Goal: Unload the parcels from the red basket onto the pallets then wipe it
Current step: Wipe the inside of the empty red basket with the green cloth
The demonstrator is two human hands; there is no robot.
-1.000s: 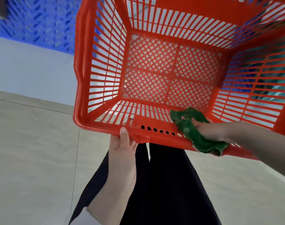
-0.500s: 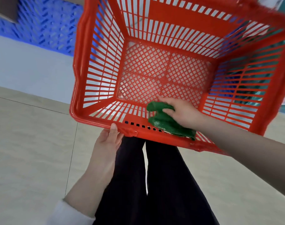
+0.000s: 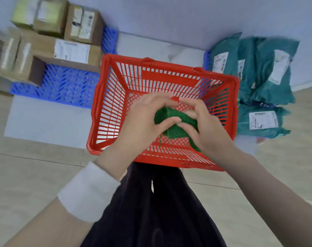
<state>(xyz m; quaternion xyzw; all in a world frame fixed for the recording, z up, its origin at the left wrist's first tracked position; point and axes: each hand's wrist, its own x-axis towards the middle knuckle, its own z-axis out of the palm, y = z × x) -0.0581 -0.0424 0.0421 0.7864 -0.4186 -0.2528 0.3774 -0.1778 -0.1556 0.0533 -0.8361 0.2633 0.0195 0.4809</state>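
On the tiled floor [image 3: 36,175], the red slatted plastic basket [image 3: 105,111] sits emptied; cardboard boxes [image 3: 69,50] far left, teal mailer bags [image 3: 263,73] right; left hand [image 3: 144,122] and right hand [image 3: 203,129] both pinch the green cloth [image 3: 176,125], wiping seemingly near its end.

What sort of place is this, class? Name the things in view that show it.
Probably a parcel storage or sorting room, perhaps a courier depot: labelled cardboard boxes sit on a blue pallet, teal mailer bags with shipping labels are piled at the right, and a red basket is between them.
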